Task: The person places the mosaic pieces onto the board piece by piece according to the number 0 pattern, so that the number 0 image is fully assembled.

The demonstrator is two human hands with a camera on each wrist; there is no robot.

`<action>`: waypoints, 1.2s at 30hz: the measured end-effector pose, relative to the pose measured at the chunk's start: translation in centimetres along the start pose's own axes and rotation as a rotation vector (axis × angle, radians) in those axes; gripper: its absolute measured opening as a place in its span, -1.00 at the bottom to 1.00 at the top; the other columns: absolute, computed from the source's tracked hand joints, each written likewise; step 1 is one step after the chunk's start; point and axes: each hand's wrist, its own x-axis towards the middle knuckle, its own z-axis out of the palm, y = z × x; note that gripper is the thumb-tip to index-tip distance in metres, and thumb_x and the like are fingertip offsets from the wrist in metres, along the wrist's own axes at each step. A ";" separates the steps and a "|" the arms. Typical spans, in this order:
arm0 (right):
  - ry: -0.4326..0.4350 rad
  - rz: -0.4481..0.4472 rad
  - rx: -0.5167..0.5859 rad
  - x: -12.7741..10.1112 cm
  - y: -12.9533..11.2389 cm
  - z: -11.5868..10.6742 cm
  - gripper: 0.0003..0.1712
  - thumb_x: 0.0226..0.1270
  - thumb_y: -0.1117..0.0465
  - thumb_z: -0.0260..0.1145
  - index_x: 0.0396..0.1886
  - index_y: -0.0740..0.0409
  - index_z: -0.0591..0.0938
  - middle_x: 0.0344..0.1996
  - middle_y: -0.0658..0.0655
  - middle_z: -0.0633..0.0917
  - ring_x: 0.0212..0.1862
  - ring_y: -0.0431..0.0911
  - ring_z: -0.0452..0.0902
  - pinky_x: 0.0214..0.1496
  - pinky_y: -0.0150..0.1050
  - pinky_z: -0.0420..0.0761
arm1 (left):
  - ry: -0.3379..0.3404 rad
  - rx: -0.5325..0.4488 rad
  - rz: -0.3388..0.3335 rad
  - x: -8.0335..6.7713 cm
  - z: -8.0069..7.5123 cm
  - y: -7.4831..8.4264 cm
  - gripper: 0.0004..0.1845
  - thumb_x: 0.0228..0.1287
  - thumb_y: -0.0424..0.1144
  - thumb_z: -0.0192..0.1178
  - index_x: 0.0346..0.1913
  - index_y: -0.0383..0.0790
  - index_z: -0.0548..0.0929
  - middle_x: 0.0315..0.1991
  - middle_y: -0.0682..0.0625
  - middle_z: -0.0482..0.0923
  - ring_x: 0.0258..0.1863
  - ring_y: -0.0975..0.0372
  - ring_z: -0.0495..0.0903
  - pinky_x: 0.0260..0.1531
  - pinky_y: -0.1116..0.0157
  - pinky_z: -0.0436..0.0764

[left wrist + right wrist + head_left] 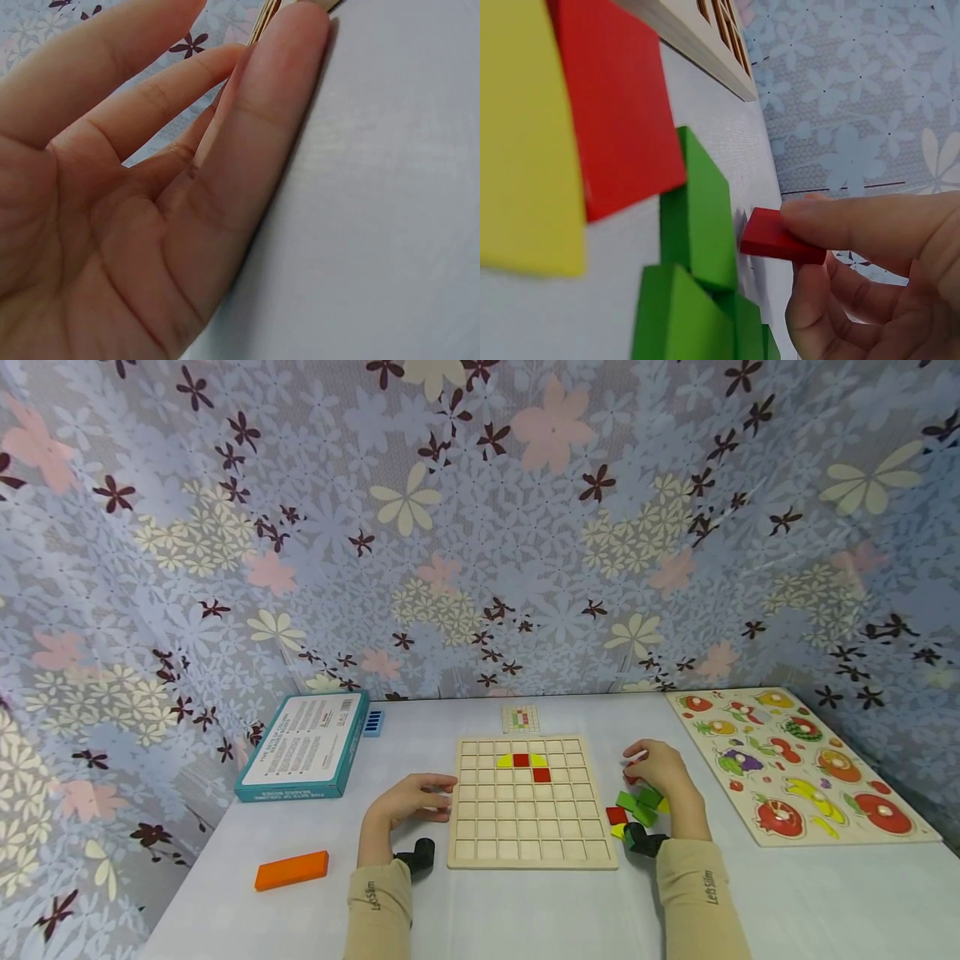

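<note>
Between thumb and fingers my right hand (662, 770) pinches a red square tile (776, 235), just right of the gridded wooden board (483, 828). Below that hand lies a loose pile of green tiles (636, 807), with a red tile (617, 815) and yellow pieces (618, 831) beside it. My left hand (408, 800) rests at the board's left edge, fingers fairly straight and fingertips right at the rim. Set in the board's upper rows are two red squares (521, 760) and two yellow curved pieces (538, 760).
A small pattern card (521, 718) lies behind the board. To the left are a teal box (300, 743), a small blue piece (373, 723) and an orange block (292, 870). A fruit puzzle board (806, 768) lies at the right. A floral cloth hangs behind the table.
</note>
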 end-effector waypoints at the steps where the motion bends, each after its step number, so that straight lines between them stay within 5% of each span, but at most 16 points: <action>1: 0.003 0.001 -0.001 0.0 0.0 0.0 -0.70 0.14 0.33 0.27 -0.11 0.37 0.54 -0.37 0.24 0.56 -0.42 -0.05 0.47 -0.41 -0.29 0.52 | -0.001 0.001 0.000 0.0 0.0 0.0 -0.48 0.14 -0.45 0.21 0.20 -0.44 0.41 0.05 -0.25 0.43 -0.31 0.18 0.62 -0.20 0.21 0.67; 18: -0.002 -0.016 0.073 0.1 -1.3 0.6 -0.71 0.16 0.25 0.30 -0.15 0.33 0.58 -0.28 0.28 0.60 -0.35 -0.05 0.50 -0.37 -0.28 0.58 | 0.002 -0.005 -0.004 0.0 0.0 0.0 -0.48 0.13 -0.46 0.21 0.20 -0.43 0.42 0.03 -0.24 0.43 -0.32 0.18 0.62 -0.21 0.21 0.67; 36: -0.037 -0.099 0.049 0.0 -2.9 1.6 -0.79 0.16 0.28 0.27 -0.23 0.32 0.59 -0.42 0.17 0.63 -0.46 -0.06 0.48 -0.50 -0.31 0.46 | 0.010 -0.001 -0.005 0.0 0.1 0.1 -0.48 0.13 -0.45 0.22 0.20 -0.43 0.42 0.03 -0.25 0.43 -0.33 0.18 0.62 -0.21 0.22 0.67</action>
